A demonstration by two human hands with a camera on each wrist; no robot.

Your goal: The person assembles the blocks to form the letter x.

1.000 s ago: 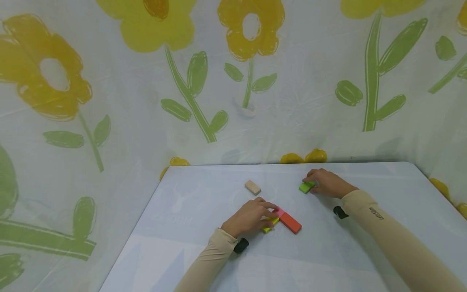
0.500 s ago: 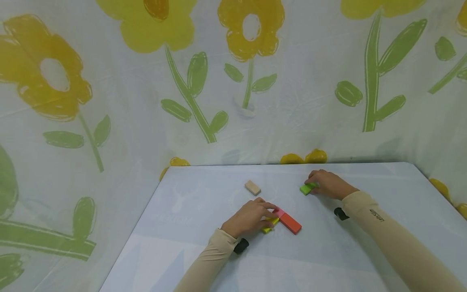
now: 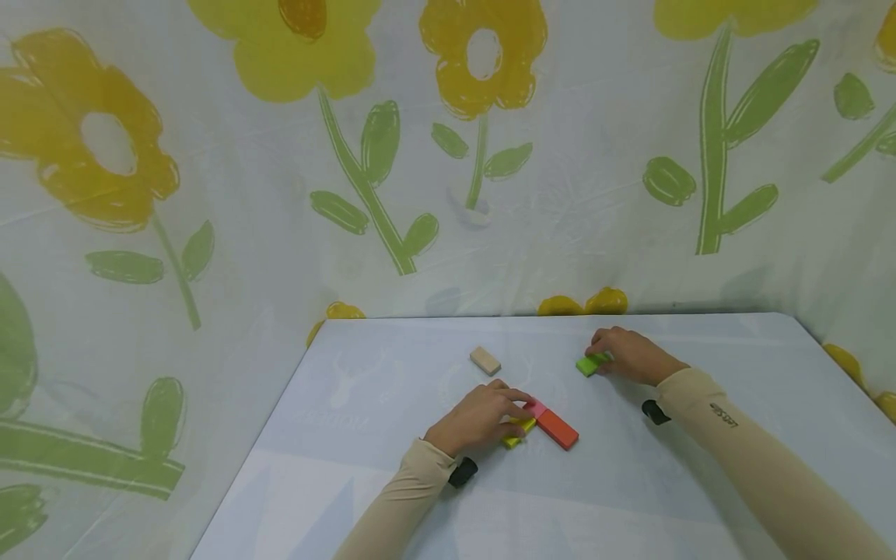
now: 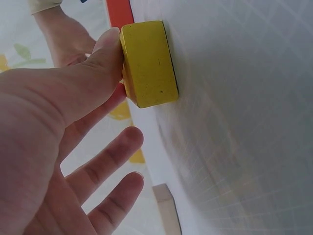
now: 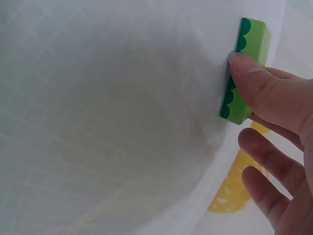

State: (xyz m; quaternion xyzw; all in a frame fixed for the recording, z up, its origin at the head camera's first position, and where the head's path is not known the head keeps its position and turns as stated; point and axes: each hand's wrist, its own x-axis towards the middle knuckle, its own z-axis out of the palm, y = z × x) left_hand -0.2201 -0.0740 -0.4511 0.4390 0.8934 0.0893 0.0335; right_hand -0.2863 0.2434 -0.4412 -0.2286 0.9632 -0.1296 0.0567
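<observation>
My left hand (image 3: 474,420) pinches a yellow wooden block (image 4: 151,63) between thumb and index finger, low at the table surface. Its other fingers stay apart from the block. The yellow block lies beside a small pink block (image 3: 536,406), which lines up end to end with a longer red block (image 3: 560,430). Farther back on the right, my right hand (image 3: 632,354) holds a green block (image 5: 252,44) by thumb and fingers. A darker green scalloped edge runs along one side of it. Fingers hide part of both held blocks.
A plain wood-coloured block (image 3: 485,360) lies on the white table (image 3: 392,389), behind the left hand. Beyond the table's back edge hangs a curtain (image 3: 574,194) printed with yellow flowers. Dark wrist cameras sit under both sleeves.
My right hand has shifted slightly to the right with the green block. The left hand and the yellow, pink, red and plain blocks stay where they were.
</observation>
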